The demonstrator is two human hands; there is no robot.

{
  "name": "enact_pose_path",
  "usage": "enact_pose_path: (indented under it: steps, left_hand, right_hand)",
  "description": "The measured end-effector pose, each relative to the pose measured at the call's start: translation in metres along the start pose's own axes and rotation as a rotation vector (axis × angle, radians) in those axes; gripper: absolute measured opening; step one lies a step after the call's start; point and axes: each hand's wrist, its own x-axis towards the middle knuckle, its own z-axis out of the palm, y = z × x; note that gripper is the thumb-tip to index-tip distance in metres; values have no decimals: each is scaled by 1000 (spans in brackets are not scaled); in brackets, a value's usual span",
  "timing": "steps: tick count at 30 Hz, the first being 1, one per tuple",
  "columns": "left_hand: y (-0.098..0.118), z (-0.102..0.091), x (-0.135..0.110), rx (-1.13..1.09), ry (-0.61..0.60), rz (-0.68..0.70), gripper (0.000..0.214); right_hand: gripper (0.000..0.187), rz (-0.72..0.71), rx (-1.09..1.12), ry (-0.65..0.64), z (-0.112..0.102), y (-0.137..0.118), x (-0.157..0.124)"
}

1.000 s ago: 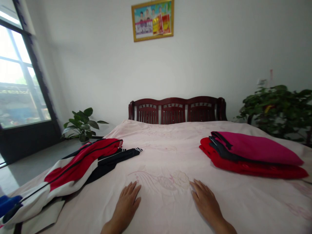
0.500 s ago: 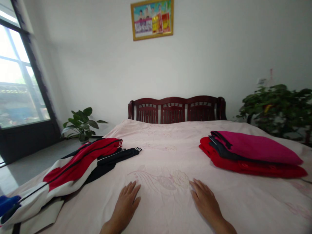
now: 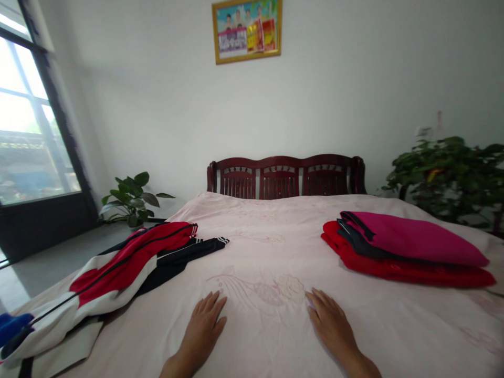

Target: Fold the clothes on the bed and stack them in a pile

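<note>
View from a head-worn camera looking forward and down across a bedroom. A white wall fills the background and carries a gold-framed picture above the bed. A large window with a dark frame stands at far left, above a grey floor. A leafy plant stands beyond the far right of the bed, and a smaller potted plant stands on the floor to the left. The bed occupies the foreground, with a dark red wooden headboard at its far end and a pale pink bedspread over it. On the right half of the bed lies a folded stack of clothes: magenta cloth on top, a dark layer beneath it and red cloth at the bottom. On the left half lies a loose red, white and black jacket, just beside a black garment with white stripes. A blue cloth shows at the lower left corner. A flower pattern marks the bedspread between the hands. The left hand and right hand rest palm down on the bedspread, well apart from each other. The fingers of each hand lie flat and slightly spread, clamped on nothing. The left hand is nearer the jacket, the right nearer the stack.
</note>
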Motion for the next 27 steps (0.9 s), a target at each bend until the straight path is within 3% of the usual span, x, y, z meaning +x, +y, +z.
enact_pose_path:
  steps: [21, 27]
  left_hand:
    - [0, 0, 0, -40, 11, 5, 48]
    - [-16, 3, 1, -153, 106, 4, 47]
  right_hand:
    - [50, 3, -43, -43, -5, -3, -1]
    - [49, 1, -32, -42, -5, -2, -1]
